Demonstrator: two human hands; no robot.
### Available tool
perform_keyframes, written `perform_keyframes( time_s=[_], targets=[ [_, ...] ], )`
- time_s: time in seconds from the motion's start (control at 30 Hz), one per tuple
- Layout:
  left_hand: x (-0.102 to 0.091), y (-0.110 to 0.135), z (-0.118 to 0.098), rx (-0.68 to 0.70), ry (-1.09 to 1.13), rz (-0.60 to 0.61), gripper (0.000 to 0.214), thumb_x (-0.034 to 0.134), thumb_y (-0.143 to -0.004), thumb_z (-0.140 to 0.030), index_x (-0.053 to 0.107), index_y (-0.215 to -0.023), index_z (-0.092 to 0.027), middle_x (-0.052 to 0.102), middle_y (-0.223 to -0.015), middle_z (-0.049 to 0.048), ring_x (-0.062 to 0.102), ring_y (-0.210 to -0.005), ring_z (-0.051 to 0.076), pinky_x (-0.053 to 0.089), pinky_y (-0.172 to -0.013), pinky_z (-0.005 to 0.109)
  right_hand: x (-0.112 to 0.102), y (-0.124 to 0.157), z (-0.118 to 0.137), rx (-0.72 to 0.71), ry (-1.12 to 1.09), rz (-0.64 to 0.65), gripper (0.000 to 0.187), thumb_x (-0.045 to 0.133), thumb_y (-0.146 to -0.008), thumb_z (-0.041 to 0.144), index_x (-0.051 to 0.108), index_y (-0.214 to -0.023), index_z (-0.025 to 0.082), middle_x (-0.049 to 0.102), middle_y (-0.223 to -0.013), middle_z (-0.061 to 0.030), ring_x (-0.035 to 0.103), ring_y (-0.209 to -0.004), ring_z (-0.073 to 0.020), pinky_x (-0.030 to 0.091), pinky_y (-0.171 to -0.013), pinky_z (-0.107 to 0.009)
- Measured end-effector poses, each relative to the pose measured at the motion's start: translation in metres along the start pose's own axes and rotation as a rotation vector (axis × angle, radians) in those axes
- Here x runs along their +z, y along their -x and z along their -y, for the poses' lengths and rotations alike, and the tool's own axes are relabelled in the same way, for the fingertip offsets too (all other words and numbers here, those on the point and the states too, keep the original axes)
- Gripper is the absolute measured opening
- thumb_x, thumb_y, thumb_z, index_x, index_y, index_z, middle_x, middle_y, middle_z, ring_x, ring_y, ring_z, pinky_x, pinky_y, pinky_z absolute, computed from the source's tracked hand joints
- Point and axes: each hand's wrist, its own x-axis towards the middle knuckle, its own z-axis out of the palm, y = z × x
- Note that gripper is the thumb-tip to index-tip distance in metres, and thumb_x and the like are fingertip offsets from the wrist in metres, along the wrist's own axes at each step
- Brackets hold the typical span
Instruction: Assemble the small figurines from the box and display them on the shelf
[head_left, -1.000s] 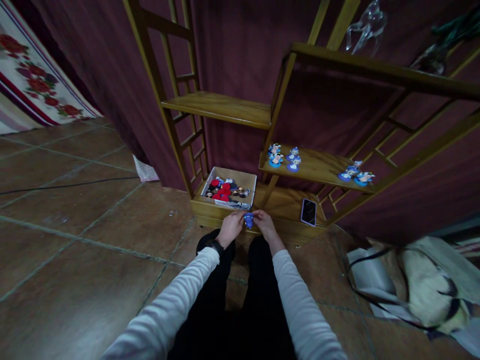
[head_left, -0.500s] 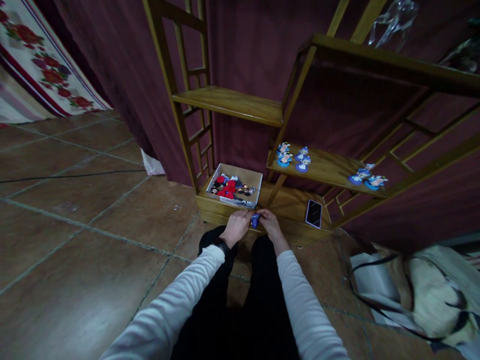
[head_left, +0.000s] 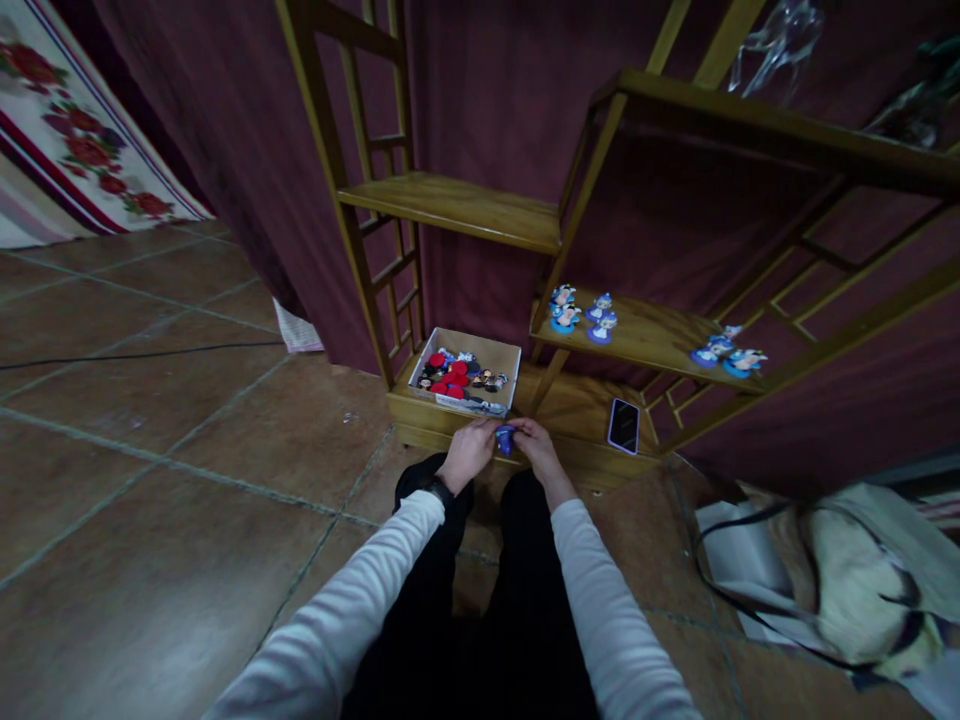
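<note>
Between my two hands, just in front of the low shelf edge, is a small purple-blue figurine (head_left: 505, 440). My left hand (head_left: 470, 452) grips it from the left, fingers closed. From the right, my right hand (head_left: 535, 446) pinches it with fingertips. Its finer shape is too small to make out. Just beyond my hands a shallow cardboard box (head_left: 499, 354) stands on the bottom shelf, holding several small figurines (head_left: 491, 380) and red round pieces (head_left: 455, 375).
On the middle shelf (head_left: 652, 335) stand blue-based figurines (head_left: 565, 310), purple ones (head_left: 601, 318), and more figurines (head_left: 726, 352) at its right end. A phone (head_left: 623, 426) lies on the bottom shelf. Bags (head_left: 847, 580) rest on the floor at right. A glass ornament (head_left: 780, 45) sits above.
The purple-blue figurine has turned slightly between my fingers, both hands staying on it. The whole view has shifted a little, so the shelf appears slightly further left.
</note>
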Motion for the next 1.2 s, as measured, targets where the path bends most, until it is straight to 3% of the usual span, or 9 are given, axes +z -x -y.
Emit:
perform_keyframes(
  time_s=[0.33, 0.63, 0.83, 1.2],
  targets=[
    [0.004, -0.011, 0.013, -0.229, 0.312, 0.021, 0.032, 0.053, -0.073, -0.01, 0.067, -0.101, -0.018, 0.071, -0.086, 0.0061, 0.063, -0.081, 0.018, 0.046, -0.075, 0.026, 0.001, 0.003, 0.006, 0.033, -0.068, 0.034, 0.023, 0.067, -0.057, 0.026, 0.066, -0.079, 0.018, 0.068, -0.076, -0.0021, 0.059, -0.067, -0.0156, 0.047, -0.067, -0.03],
    [0.019, -0.016, 0.028, -0.243, 0.738, 0.026, 0.039, 0.054, -0.067, -0.006, 0.064, -0.104, -0.013, 0.06, -0.056, -0.0027, 0.055, -0.054, 0.011, 0.045, -0.06, 0.023, 0.001, 0.003, 0.006, 0.054, -0.039, 0.009, 0.032, 0.071, -0.058, 0.04, 0.066, -0.081, 0.019, 0.065, -0.068, -0.0006, 0.056, -0.059, -0.0126, 0.045, -0.057, -0.026],
    [0.019, -0.018, 0.027, -0.356, 1.036, 0.114, 0.05, 0.066, -0.065, -0.017, 0.058, -0.114, -0.012, 0.063, -0.059, -0.0013, 0.055, -0.05, 0.01, 0.044, -0.053, 0.021, -0.001, -0.001, 0.002, 0.042, -0.021, 0.02, 0.034, 0.068, -0.061, 0.04, 0.065, -0.087, 0.019, 0.062, -0.064, 0.0014, 0.052, -0.053, -0.0098, 0.043, -0.052, -0.023],
    [0.014, -0.019, 0.027, -0.444, 1.165, 0.212, 0.048, 0.074, -0.062, -0.03, 0.063, -0.105, -0.011, 0.066, -0.064, 0.0021, 0.056, -0.053, 0.01, 0.041, -0.053, 0.022, -0.001, -0.004, -0.001, 0.053, -0.048, -0.04, 0.039, 0.068, -0.061, 0.044, 0.064, -0.091, 0.019, 0.06, -0.062, 0.0031, 0.051, -0.051, -0.0097, 0.044, -0.05, -0.023]
  ],
)
